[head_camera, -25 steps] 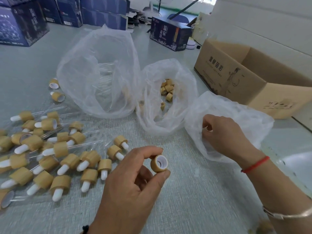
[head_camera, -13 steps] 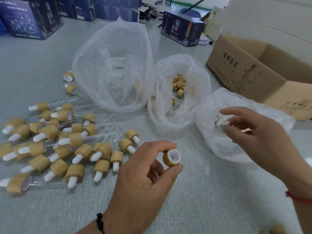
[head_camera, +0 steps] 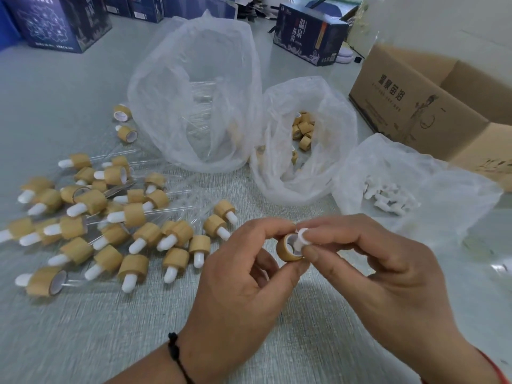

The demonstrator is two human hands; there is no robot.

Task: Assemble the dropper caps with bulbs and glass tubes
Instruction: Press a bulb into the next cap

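Note:
My left hand [head_camera: 243, 281] pinches a bamboo-coloured cap [head_camera: 286, 249] between thumb and forefinger, its open side facing right. My right hand [head_camera: 376, 270] pinches a white rubber bulb [head_camera: 300, 239] and holds it at the cap's opening. Both hands meet above the table's front middle. Three clear plastic bags stand behind them: one with glass tubes [head_camera: 199, 106], one with loose caps [head_camera: 303, 128], one with white bulbs [head_camera: 388, 198].
Several assembled droppers [head_camera: 110, 223] with white bulbs lie spread on the left of the grey table. Two loose caps [head_camera: 124, 123] sit beyond them. An open cardboard box [head_camera: 432, 106] stands at the right, dark blue boxes [head_camera: 307, 37] along the back.
My right hand left the bulb bag with a white bulb and came to the cap in my left hand. The left hand kept hold of the cap.

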